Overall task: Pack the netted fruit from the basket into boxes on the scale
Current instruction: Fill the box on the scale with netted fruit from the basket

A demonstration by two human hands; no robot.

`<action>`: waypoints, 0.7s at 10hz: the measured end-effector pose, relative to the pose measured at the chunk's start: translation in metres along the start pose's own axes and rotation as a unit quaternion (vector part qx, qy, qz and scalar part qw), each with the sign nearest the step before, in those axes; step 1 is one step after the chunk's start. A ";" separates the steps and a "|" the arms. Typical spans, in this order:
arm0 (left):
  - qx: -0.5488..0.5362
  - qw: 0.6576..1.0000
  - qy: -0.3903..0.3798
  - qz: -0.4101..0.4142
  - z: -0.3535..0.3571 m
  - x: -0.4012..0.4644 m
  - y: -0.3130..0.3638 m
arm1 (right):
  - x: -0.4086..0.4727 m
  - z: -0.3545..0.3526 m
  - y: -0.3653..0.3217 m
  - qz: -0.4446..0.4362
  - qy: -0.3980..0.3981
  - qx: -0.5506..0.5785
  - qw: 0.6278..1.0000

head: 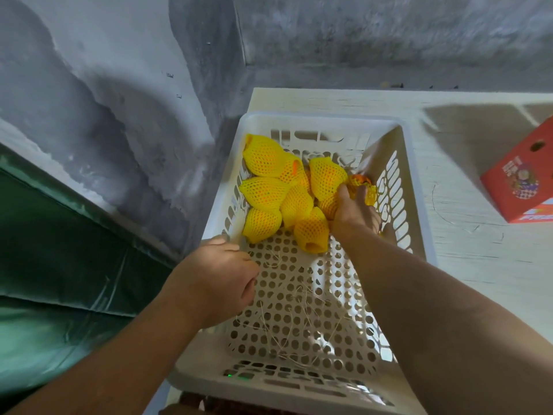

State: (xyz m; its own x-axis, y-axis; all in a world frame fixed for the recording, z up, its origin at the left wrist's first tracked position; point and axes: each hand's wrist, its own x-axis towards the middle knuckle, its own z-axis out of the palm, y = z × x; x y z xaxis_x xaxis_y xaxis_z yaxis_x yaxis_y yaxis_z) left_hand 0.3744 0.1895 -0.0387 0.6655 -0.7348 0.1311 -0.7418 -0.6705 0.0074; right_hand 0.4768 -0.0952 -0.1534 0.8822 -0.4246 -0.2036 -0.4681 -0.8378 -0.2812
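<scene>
Forearms nearest; right hand (354, 212) grips yellow-netted orange fruit (360, 187) in basket (416, 187).

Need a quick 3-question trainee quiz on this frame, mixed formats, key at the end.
1. True or false: the netted fruits are piled at the far end of the white basket.
2. Which hand grips a fruit? A) left hand B) right hand
3. Fill in: the red box sits to the ____ of the basket.

Key: 1 true; 2 B; 3 right
</scene>
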 end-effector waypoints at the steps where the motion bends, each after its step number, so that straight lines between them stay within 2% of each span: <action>1: 0.007 1.000 -0.009 0.000 0.000 0.000 0.000 | -0.006 0.003 0.007 -0.028 0.029 0.027 0.999; 2: 0.011 1.000 -0.015 -0.002 0.000 0.001 0.000 | -0.014 0.008 0.012 -0.075 0.054 0.018 0.996; 3: 0.020 1.000 -0.020 -0.003 -0.001 0.000 0.000 | -0.014 0.007 0.013 -0.072 0.051 0.040 0.995; 4: 0.018 1.000 -0.012 -0.007 -0.002 0.001 0.000 | -0.002 -0.004 0.010 -0.028 -0.002 0.068 0.997; 5: 0.010 1.000 -0.012 -0.008 -0.002 0.002 -0.001 | 0.016 -0.024 0.005 -0.005 -0.118 0.063 0.991; 6: 0.005 0.999 -0.027 -0.018 -0.002 0.002 -0.001 | 0.028 -0.032 0.005 -0.011 -0.175 0.030 0.984; 7: -0.004 0.999 -0.038 -0.027 0.000 0.001 -0.001 | 0.040 -0.035 -0.002 -0.008 -0.183 -0.025 0.983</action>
State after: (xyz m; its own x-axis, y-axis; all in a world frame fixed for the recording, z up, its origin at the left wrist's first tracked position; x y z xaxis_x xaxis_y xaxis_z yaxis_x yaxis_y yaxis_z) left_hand 0.3760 0.1891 -0.0380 0.7080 -0.7040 0.0553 -0.7058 -0.7081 0.0204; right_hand 0.5147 -0.1231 -0.1281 0.8082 -0.2667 -0.5251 -0.4427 -0.8631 -0.2429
